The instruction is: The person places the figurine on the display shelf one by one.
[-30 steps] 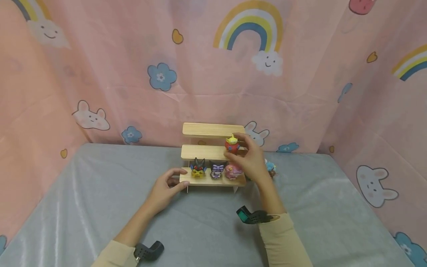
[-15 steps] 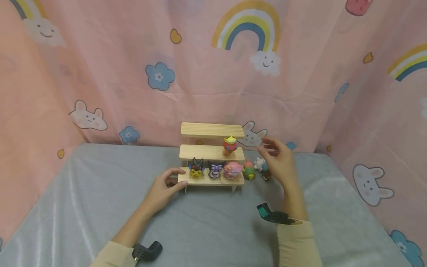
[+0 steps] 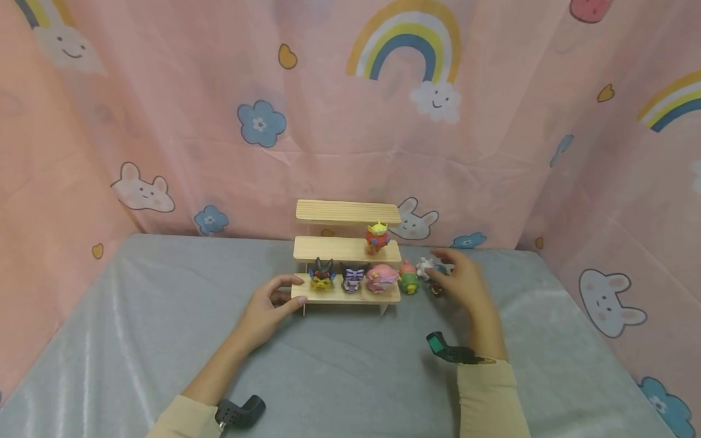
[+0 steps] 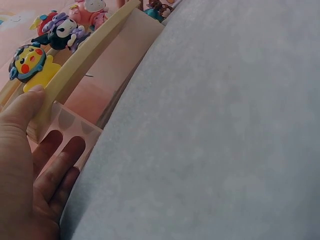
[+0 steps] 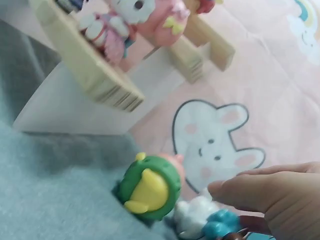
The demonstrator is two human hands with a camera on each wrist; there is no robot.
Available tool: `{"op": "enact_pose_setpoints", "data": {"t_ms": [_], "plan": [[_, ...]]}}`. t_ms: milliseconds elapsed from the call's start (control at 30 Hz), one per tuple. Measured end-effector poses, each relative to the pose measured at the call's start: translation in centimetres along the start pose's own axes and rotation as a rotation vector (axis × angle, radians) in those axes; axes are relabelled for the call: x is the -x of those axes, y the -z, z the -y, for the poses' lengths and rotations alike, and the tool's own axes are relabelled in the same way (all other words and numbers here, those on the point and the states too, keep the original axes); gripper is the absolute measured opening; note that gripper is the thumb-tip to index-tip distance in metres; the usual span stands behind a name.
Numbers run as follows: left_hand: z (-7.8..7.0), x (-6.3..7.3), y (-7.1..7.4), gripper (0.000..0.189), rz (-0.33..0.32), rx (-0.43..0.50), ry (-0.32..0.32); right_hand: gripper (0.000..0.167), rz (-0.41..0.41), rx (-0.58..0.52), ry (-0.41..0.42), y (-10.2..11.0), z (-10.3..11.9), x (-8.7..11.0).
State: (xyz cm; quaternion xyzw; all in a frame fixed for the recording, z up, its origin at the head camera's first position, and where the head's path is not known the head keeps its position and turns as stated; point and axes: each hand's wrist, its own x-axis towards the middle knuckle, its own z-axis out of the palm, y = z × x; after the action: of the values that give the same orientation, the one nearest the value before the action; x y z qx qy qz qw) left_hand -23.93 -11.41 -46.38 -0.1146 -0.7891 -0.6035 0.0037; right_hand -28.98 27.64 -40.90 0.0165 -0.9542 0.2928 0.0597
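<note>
A three-tier wooden display shelf (image 3: 350,297) stands on the table. On its bottom tier sit a yellow Pikachu figurine (image 4: 32,65) in a dark hood, a black-and-purple figurine (image 3: 353,278) and a pink figurine (image 3: 381,278). A red figurine with a yellow top (image 3: 377,237) stands at the middle tier's right end. My left hand (image 3: 268,310) grips the bottom tier's left end, thumb on top, fingers by the clear side support. Beside the shelf's right end, my right hand (image 3: 465,283) is over a white-and-blue figurine (image 5: 200,217), fingertips close to it and partly hiding it.
Between the shelf and the right hand lies a green figurine (image 3: 408,278) with yellow and pink parts. A small brown figure (image 3: 436,288) sits below the right hand's fingers. A grey cloth (image 3: 339,377) covers the table, and a pink printed curtain (image 3: 328,121) hangs behind.
My right hand has let go of the red figurine on the middle tier, moved right, then lowered to the loose figurines. My left hand keeps its grip on the shelf.
</note>
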Motion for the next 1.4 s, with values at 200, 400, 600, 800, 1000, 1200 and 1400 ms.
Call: {"op": "enact_pose_setpoints", "data": {"t_ms": [200, 400, 600, 800, 1000, 1200, 1400], "plan": [[0.0, 0.0, 0.0, 0.035, -0.009, -0.011, -0.009, 0.049, 0.009, -0.021, 0.026, -1.0, -1.0, -0.2], [0.0, 0.0, 0.0, 0.035, -0.009, -0.012, -0.014, 0.046, -0.049, 0.000, 0.076, -2.1, -1.8, -0.5], [-0.2, 0.1, -0.1, 0.036, -0.008, -0.017, -0.002, 0.047, -0.058, -0.031, 0.044, -3.3, -2.2, -0.4], [-0.2, 0.0, 0.0, 0.036, -0.007, -0.012, 0.009, 0.046, -0.091, -0.035, 0.025, -3.8, -2.4, -0.4], [-0.3, 0.1, 0.0, 0.036, -0.003, -0.009, 0.003, 0.049, -0.112, -0.072, 0.002, -3.9, -2.5, -0.4], [-0.4, 0.0, -0.1, 0.036, -0.004, -0.006, 0.002, 0.053, -0.182, -0.170, -0.076, -3.5, -1.8, -0.4], [-0.2, 0.0, 0.0, 0.037, 0.000, -0.003, 0.003, 0.052, -0.251, -0.291, -0.092, -2.4, -0.4, -0.3]]}}
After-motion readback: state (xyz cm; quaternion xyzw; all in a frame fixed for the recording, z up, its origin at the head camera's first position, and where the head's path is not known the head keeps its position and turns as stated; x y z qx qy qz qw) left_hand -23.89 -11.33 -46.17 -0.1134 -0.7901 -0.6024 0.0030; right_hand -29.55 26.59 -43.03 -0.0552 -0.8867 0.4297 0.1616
